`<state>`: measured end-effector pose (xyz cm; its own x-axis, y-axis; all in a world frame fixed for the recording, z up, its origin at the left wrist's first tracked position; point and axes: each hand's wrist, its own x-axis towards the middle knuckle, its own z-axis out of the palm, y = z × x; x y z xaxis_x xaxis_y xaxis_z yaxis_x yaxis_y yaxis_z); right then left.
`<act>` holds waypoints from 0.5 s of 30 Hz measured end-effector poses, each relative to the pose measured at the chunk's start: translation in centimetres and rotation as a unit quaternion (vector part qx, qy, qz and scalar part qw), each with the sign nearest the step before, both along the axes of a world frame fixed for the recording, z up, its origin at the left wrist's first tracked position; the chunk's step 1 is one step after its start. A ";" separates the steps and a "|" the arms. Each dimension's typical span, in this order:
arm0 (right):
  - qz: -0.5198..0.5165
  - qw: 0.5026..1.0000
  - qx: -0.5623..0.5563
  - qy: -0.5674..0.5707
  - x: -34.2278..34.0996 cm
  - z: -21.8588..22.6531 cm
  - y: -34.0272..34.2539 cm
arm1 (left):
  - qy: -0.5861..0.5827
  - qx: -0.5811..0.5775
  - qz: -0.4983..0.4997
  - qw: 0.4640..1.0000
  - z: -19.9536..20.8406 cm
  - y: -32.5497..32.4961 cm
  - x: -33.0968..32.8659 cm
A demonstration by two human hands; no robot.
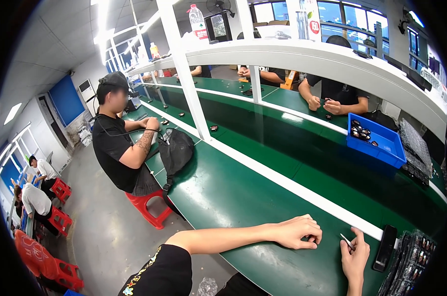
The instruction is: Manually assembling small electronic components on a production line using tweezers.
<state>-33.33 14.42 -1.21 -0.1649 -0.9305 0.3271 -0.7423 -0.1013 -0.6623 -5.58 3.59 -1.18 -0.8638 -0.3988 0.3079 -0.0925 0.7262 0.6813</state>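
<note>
At four o'clock, your right hand point(356, 253) clamps a slim tool point(347, 240), while your left hand point(296, 232) curls, its grip impossible to tell.

Interior of a workroom, wide-angle view: a long green workbench point(243, 197), divided lengthwise by a white strip point(292, 186), recedes toward the upper left; above it, a white shelf point(302, 56) spans between white posts point(193, 98). At left, a smooth grey floor point(97, 207) bears red plastic stools point(140, 201), with a large blue panel point(65, 101) on the wall beyond. Overhead, a grey ceiling point(46, 34) carries bright tube lights point(102, 24); at upper right, windows point(333, 13) show bluish light
</note>
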 end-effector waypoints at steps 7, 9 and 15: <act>0.032 0.999 0.021 -0.010 -0.3 -0.6 -0.4 | -0.010 -0.001 0.005 1.000 0.0 0.0 0.5; -0.013 1.000 0.003 -0.013 0.5 0.3 -0.3 | -0.010 -0.001 0.007 1.000 0.0 -0.1 0.4; -0.006 1.000 -0.002 -0.003 -0.4 -1.0 -0.5 | 0.021 -0.003 0.082 0.996 1.4 -2.8 2.8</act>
